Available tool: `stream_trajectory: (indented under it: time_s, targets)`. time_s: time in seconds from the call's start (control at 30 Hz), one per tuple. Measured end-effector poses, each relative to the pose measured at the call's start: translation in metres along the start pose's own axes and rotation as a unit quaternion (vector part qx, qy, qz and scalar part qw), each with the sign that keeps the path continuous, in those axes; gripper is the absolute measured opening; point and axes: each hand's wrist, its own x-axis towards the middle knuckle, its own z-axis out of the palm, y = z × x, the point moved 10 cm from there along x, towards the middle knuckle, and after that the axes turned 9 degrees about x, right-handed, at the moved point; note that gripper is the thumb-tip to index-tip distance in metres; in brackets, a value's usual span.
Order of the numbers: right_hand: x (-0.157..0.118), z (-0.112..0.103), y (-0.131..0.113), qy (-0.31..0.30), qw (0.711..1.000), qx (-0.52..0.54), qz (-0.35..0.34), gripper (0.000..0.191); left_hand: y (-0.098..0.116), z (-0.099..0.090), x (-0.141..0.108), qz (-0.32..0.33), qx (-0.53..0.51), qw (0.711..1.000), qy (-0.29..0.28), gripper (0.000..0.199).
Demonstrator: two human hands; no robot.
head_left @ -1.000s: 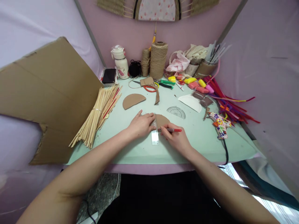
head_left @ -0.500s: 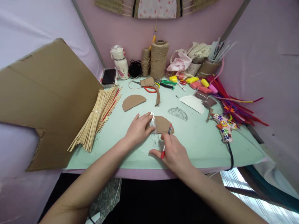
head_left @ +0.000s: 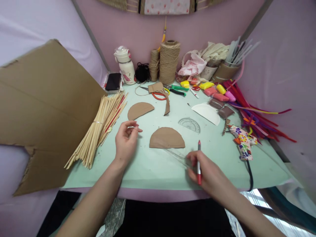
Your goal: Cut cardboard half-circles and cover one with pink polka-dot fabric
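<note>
A cardboard half-circle (head_left: 167, 138) lies flat on the green tabletop, straight edge toward me. To its left my left hand (head_left: 126, 140) is raised with fingers loosely curled and apart, holding nothing. My right hand (head_left: 202, 168), right of the half-circle, holds a red-capped pen (head_left: 198, 164) and the end of a clear ruler (head_left: 177, 156), which is blurred and slants toward the half-circle's lower edge. Another cardboard half-circle (head_left: 140, 110) lies behind my left hand. A clear protractor (head_left: 189, 125) and a white half-circle (head_left: 206, 112) are farther right.
Bundled sticks (head_left: 97, 131) and a large cardboard sheet (head_left: 49, 108) stand at the left. Scissors (head_left: 159, 95), twine spools (head_left: 169, 62) and a bottle (head_left: 126, 67) are at the back. Clay packs (head_left: 221, 97), pipe cleaners (head_left: 266, 123) and a patterned glue gun (head_left: 244, 141) occupy the right.
My left hand has let go of the ruler and cardboard and moved left. My right hand has moved right with the pen and now grips the ruler, drawn off the half-circle. The view has shifted slightly.
</note>
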Motion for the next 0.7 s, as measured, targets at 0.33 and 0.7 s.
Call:
stream_trajectory:
  time_s: [0.33,0.7]
  targets:
    - [0.111,-0.075,0.058,0.098,0.975,-0.180,0.090,0.024,0.018,0.099,-0.020,0.120,0.298,0.873,-0.367,0.085]
    - [0.117,-0.033,0.030,0.027,0.986,0.159,0.038,0.024,0.010,0.106,-0.027,0.090,0.166,0.902,-0.388,0.088]
